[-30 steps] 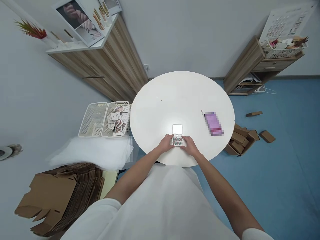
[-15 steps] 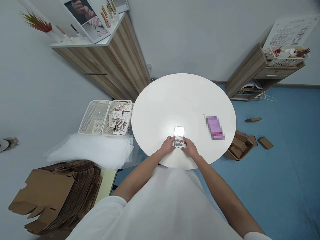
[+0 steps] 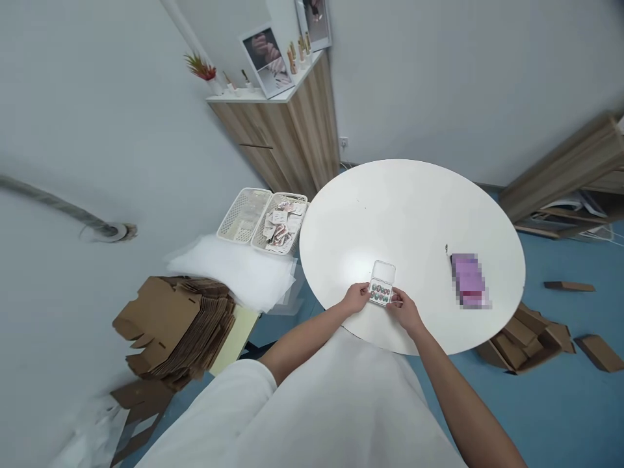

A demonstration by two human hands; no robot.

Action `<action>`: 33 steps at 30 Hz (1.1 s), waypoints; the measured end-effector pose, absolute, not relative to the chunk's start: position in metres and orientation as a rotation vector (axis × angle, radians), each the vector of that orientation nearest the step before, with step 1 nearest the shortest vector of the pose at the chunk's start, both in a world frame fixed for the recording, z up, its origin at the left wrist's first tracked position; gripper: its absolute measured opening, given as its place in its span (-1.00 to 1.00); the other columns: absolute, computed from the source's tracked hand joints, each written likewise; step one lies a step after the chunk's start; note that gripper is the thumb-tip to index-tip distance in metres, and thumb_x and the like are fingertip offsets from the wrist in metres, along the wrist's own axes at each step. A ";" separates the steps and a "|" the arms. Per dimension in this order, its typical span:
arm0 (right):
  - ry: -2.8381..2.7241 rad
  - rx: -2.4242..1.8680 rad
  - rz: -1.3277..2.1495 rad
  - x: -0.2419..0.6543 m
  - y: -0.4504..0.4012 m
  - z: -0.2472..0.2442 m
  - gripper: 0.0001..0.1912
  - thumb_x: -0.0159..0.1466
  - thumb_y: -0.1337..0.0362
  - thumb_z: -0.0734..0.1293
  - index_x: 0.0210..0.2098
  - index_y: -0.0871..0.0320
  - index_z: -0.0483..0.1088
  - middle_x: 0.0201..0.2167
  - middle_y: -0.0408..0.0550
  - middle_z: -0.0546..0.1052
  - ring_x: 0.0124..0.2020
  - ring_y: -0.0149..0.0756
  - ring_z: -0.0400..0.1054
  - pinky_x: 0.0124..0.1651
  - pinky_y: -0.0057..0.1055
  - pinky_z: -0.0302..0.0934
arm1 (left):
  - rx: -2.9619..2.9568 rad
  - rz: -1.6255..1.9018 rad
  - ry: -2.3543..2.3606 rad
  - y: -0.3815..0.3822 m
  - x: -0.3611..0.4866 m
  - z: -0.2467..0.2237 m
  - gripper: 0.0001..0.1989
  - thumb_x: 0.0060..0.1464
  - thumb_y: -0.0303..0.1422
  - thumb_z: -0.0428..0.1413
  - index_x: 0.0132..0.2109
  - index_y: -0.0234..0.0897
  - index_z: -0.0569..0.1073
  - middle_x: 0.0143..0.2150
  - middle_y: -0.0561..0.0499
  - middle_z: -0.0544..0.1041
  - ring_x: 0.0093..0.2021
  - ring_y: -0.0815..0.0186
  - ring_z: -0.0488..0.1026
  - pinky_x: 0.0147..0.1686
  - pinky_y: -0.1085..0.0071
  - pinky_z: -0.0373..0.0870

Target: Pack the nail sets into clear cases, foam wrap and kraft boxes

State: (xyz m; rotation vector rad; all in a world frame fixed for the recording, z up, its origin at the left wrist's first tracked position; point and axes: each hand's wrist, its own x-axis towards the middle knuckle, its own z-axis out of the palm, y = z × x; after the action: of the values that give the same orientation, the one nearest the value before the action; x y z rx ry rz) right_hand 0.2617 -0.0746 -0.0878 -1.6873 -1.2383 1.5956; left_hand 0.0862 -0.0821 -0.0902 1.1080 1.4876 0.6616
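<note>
A small clear hinged case [image 3: 381, 284] stands lid up near the front of the white round table [image 3: 414, 214]. Inside lie two rows of press-on nails [image 3: 379, 292], coloured green and red. My left hand [image 3: 357, 298] grips the case's left edge with bent fingers. On the opposite side, my right hand [image 3: 405, 311] has its fingers closed at the lower right edge. A thin pale strip shows by those fingers; I cannot make out whether it is part of the case.
A blurred purple item [image 3: 468, 279] lies on the table's right. Leftward are a basket of small packets [image 3: 280, 224], another white basket [image 3: 241, 214], white packing sheets [image 3: 234, 266] and flat cardboard boxes [image 3: 170, 318]. An open carton [image 3: 524, 338] sits on the floor at right.
My view has turned left, so the table and case appear further right. The case now looks slightly tilted in view, and my right hand's fingers have shifted along its right edge.
</note>
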 end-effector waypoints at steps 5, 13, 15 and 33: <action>-1.185 -1.547 1.627 0.258 -0.079 -0.066 -0.41 -0.07 0.20 0.35 -0.02 0.08 0.23 -0.30 -0.13 0.31 -0.47 -0.45 0.26 -0.35 -0.39 0.22 | 0.825 0.869 1.488 -0.094 0.082 -0.069 -0.63 -0.05 -0.40 0.11 -0.04 -0.33 0.37 -0.24 -0.04 0.39 -0.36 0.45 0.32 -0.28 0.45 0.28; -0.997 -1.411 1.667 0.263 -0.077 -0.046 -0.60 0.04 0.03 0.28 -0.18 0.09 0.32 -0.32 -0.14 0.37 -0.47 -0.48 0.23 -0.33 -0.42 0.20 | 0.654 0.883 1.252 -0.100 0.075 -0.045 -0.62 -0.11 -0.36 0.18 -0.08 -0.27 0.38 -0.26 -0.02 0.40 -0.35 0.45 0.36 -0.29 0.42 0.34; -0.926 -1.393 1.724 0.266 -0.073 -0.046 -0.59 0.05 -0.01 0.26 -0.18 0.09 0.34 -0.32 -0.12 0.40 -0.47 -0.47 0.25 -0.33 -0.42 0.21 | 0.654 0.880 1.215 -0.100 0.075 -0.043 -0.60 -0.13 -0.34 0.19 -0.08 -0.27 0.38 -0.26 -0.02 0.40 -0.34 0.44 0.36 -0.28 0.40 0.35; -0.787 -1.157 1.815 0.270 -0.067 -0.035 -0.70 0.01 0.11 0.32 -0.26 0.04 0.31 -0.16 -0.12 0.44 -0.23 -0.34 0.35 -0.23 -0.33 0.27 | 0.513 0.757 1.079 -0.099 0.076 -0.032 -0.60 -0.18 -0.37 0.24 -0.11 -0.26 0.40 -0.27 -0.01 0.44 -0.34 0.46 0.40 -0.28 0.44 0.35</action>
State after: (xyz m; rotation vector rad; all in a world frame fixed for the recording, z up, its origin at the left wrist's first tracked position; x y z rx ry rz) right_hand 0.2702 -0.0668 -0.0350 -1.1572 -0.7868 1.8155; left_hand 0.0759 -0.0988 -0.0320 0.5135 1.0790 0.7568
